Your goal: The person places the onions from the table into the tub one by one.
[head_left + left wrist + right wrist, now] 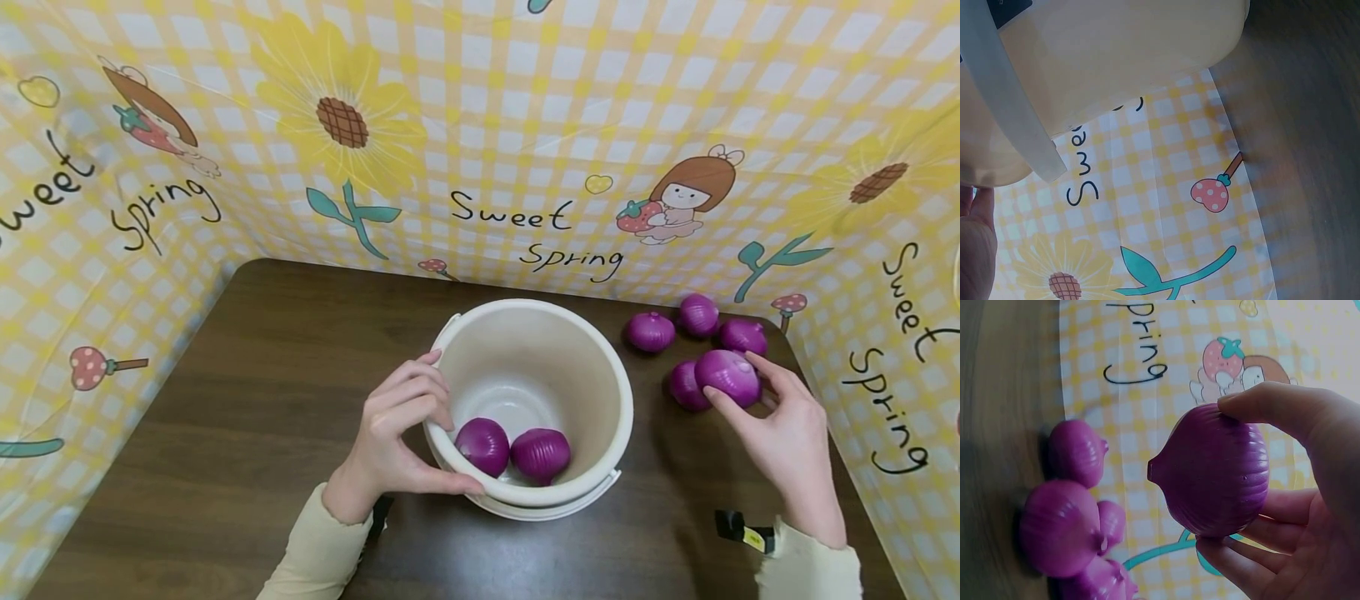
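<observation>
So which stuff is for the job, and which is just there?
For the job, it seems:
cream bucket, gripped at the rim by the left hand
red onion in the right hand
two red onions inside the bucket
four red onions to the bucket's right

Just there:
dark wooden table
sunflower-print checked cloth

Off-white round bucket (525, 308): upright, mid-scene, white handle (555, 510) down on near side, left hand (397, 425) gripping left rim. Two purple onions in it, side by side at near wall: left onion (482, 447), right onion (541, 456). Held onion (729, 377): glossy, ridged, neck down, pinched in right hand (791, 433), raised at right. Four loose onions (650, 332) clustered far right, one partly hidden.
</observation>
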The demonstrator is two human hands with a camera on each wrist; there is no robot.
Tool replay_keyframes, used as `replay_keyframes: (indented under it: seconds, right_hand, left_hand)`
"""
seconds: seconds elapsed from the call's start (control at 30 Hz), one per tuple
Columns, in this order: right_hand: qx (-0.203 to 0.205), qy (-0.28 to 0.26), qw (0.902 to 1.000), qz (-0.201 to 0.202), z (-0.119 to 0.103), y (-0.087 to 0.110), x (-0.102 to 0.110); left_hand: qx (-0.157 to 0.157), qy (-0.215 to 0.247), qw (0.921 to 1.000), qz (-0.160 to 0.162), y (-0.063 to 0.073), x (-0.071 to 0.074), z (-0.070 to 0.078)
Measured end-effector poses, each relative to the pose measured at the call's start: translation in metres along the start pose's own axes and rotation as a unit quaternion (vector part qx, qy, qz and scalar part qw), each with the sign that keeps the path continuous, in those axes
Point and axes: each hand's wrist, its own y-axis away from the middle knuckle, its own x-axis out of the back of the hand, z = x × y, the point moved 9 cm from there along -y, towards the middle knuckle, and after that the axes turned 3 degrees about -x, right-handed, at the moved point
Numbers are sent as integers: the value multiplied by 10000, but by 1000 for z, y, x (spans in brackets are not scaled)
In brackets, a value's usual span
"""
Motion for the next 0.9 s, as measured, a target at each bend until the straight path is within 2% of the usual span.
replay_keyframes:
  seconds: [0.3, 0.53, 0.9]
  right_hand:
    - [221, -131, 9995, 158, -18, 0, -4]
    - [422, -363, 9983, 149, -34, 0, -8]
    - [786, -425, 9958, 221, -56, 3, -12]
  left_hand:
    - [-11, 4, 10000, -9, 0, 0, 0]
    - [-15, -8, 10000, 1, 0, 1, 0]
    - [-21, 3, 10000, -6, -1, 0, 1]
